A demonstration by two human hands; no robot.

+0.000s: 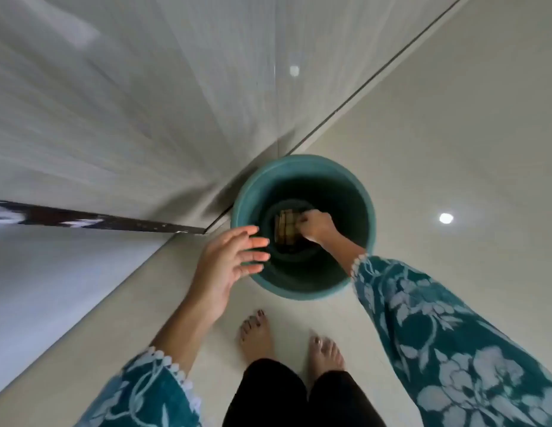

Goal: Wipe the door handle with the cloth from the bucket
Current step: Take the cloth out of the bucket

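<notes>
We log our right hand (316, 224) deep in the bucket (355, 282), fingers closing on the cloth (284, 224) just leftward; our left hand (228, 260) hovers spread, empty, at the rim.

The floor (453, 124) is pale, glossy tile; a dark grout line runs diagonally across it, and two bright light spots reflect off it. A teal bucket (294, 289) stands upright on the floor, just beside the foot of the grey door (114, 118). Two bare feet (256, 334) stand on the floor near the bucket. The blurred strip at left is perhaps the door's bottom edge.
</notes>
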